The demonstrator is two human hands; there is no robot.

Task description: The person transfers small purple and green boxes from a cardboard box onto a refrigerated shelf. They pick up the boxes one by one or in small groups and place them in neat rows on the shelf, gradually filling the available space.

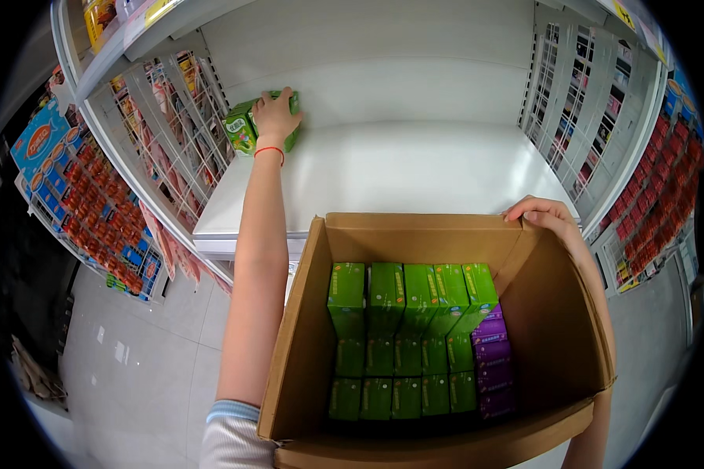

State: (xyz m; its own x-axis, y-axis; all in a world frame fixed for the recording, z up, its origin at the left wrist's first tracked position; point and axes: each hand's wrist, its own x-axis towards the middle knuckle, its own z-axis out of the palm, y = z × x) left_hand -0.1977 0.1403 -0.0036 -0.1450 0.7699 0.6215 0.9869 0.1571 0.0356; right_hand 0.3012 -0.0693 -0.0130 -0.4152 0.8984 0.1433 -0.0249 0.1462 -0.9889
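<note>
At the back left corner of a white shelf (399,170), my left hand (274,117) is on small green cartons (239,130) standing side by side. Its fingers lie over the top of one carton and partly hide it. My right hand (544,212) grips the far right corner of an open cardboard box (422,234), which is held before me against the shelf front. Inside, green cartons (419,293) stand in rows, the farthest row higher than the others. A column of purple cartons (493,357) lies to their right.
Wire-grid side panels (170,129) bound the shelf, and an upper shelf edge (135,35) overhangs at top left. Hanging racks of red packets stand left (100,211) and right (660,193). Grey floor tiles (141,363) show below.
</note>
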